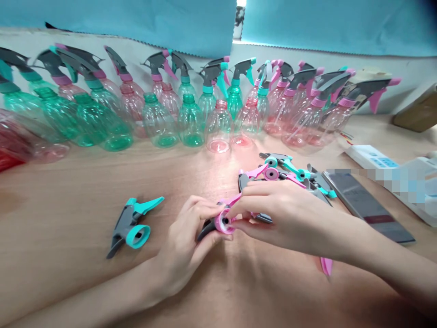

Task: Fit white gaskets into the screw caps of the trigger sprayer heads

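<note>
Both hands meet over the wooden table (pixel 68 200) on one pink and grey spray-trigger head (pixel 222 222). My left hand (pixel 186 243) grips its grey body from below and the left. My right hand (pixel 290 214) pinches at its pink screw cap with thumb and fingers. Whether something small sits between those fingertips I cannot make out. A teal and grey trigger head (pixel 131 224) lies loose to the left of my left hand. Behind my right hand lies a pile of several pink and teal trigger heads (pixel 283 172).
A long row of clear green and pink spray bottles (pixel 191 116), some capped with triggers, lines the back of the table. A dark flat phone-like slab (pixel 367 205) and white devices (pixel 392 171) lie at the right. A cardboard box (pixel 418 111) stands far right.
</note>
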Available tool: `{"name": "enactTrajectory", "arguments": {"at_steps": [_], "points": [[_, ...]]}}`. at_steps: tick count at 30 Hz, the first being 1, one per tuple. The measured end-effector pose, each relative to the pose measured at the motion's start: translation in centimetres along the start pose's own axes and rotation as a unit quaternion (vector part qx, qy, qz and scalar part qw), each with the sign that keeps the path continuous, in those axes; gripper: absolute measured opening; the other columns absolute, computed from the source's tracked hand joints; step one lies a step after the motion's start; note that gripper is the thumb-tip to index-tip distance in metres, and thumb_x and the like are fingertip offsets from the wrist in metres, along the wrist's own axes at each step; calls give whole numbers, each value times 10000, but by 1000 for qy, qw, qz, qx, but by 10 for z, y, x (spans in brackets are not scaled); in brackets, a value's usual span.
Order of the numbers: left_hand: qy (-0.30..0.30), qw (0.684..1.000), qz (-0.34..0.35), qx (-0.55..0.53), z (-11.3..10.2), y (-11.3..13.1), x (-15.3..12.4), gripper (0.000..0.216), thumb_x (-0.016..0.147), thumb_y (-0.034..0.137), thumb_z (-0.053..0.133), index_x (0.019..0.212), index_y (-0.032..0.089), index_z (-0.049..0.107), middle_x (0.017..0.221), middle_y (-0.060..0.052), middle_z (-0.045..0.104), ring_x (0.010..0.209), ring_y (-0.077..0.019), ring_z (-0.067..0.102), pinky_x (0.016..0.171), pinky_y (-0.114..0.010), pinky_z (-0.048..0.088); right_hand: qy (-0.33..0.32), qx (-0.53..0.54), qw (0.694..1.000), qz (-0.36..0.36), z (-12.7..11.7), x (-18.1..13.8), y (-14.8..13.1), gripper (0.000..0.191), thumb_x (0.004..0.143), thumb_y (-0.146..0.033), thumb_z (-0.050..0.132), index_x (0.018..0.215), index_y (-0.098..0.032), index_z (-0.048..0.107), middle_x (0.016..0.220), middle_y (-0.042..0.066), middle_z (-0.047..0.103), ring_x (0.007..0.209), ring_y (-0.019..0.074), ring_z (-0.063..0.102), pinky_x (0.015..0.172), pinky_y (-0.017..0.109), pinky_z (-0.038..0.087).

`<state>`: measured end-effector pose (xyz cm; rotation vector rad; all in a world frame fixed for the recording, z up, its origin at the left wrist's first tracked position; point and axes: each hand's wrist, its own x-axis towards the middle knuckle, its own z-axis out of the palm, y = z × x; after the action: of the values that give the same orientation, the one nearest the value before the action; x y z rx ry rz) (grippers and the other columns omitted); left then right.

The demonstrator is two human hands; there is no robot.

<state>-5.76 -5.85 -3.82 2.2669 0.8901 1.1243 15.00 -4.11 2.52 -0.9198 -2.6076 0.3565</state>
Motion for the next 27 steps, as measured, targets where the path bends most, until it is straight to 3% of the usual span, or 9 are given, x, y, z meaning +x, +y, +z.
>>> {"name": "enactTrajectory", "arguments": {"at_steps": [7,16,22,27], "points": [[9,1000,11,16,-2,-1,1,184,883,134,558,1050,199,515,928,-24,594,887,-162,541,753,-281,469,91,30,994,-43,12,3,-1,128,854,-171,557,840,-159,684,715,-1,645,608,88,543,552,220,363],[9,998,-31,46,-3,5,4,233,858,147,579,1071,229,530,936,-28,601,878,-173,588,731,-297,496,-3,34,999,16,-1,-3,-4,152,894,-216,524,886,-182,672,815,13,695,722,137,626,624,247,403],[6,997,-22,73,0,14,9,226,855,183,609,1064,224,534,924,-13,603,848,-162,574,724,-280,475,8,30,999,12,-3,-3,-1,131,898,-202,503,888,-200,633,760,-20,671,649,106,583,553,231,344],[2,995,31,95,6,20,26,216,855,150,605,1061,203,567,962,-27,633,911,-177,532,779,-307,465,66,-14,998,18,-33,-10,-4,68,855,-203,578,881,-201,641,639,-53,617,580,85,543,520,219,332]]}}
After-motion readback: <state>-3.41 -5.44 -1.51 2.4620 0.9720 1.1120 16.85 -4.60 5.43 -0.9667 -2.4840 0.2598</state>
